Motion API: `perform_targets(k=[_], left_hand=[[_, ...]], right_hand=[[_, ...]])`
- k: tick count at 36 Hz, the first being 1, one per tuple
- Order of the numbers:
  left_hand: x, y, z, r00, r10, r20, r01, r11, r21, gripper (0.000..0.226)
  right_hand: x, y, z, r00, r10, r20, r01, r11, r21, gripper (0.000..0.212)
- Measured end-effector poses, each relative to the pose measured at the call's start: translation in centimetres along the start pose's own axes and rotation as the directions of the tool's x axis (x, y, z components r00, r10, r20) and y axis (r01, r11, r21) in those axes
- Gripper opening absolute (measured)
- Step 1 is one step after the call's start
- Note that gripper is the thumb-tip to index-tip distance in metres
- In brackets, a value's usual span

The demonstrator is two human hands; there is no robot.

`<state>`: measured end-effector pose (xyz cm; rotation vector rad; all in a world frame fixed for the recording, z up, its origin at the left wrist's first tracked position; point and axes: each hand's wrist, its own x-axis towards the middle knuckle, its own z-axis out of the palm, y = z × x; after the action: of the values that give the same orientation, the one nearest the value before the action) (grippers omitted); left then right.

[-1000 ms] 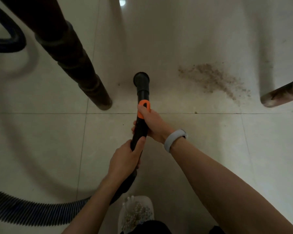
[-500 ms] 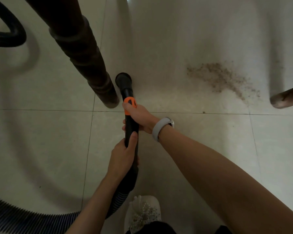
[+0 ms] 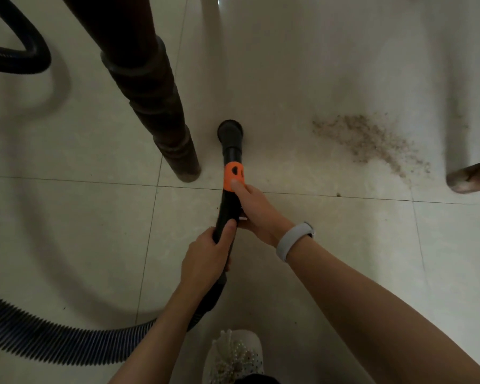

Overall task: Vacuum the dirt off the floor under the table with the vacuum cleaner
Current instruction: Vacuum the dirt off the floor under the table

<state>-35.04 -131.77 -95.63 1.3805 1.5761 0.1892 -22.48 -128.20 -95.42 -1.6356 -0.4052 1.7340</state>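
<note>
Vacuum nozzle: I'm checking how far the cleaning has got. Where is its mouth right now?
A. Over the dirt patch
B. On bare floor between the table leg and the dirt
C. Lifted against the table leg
B: the nozzle sits on bare floor, right of the table leg and left of the untouched dirt.

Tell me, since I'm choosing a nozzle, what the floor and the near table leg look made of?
The floor looks like glazed ceramic or stone tile: pale, glossy, with thin grout lines. The table leg looks like dark varnished wood, turned into rings, though the finish is hard to judge in shadow.
</note>
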Motion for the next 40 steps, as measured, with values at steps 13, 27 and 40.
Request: perform_targets(k=[13,27,40], left_hand=[[7.9,4.6,-2.1,0.992,-0.096,-0.081,0.078,0.978,-0.195,0.056],[2.7,3.8,2.3,0.944,0.046,0.326,-0.103,0.982,0.159,0.05],[6.9,9.5,2.5,0.921,0.039,0.387,0.004,0.994,-0.111,0.055]], right_hand=[[1.0,5.9,-6.6,0.975,-0.047,-0.218,-0.172,0.465,-0.869,0.061],[-0.9,8.2,-11.3,0.967,-0.107,-0.231,-0.183,0.338,-0.923,0.061],[-2.4,8.8,-14.1,0.967,-0.038,-0.253,-0.223,0.36,-0.906,0.066]])
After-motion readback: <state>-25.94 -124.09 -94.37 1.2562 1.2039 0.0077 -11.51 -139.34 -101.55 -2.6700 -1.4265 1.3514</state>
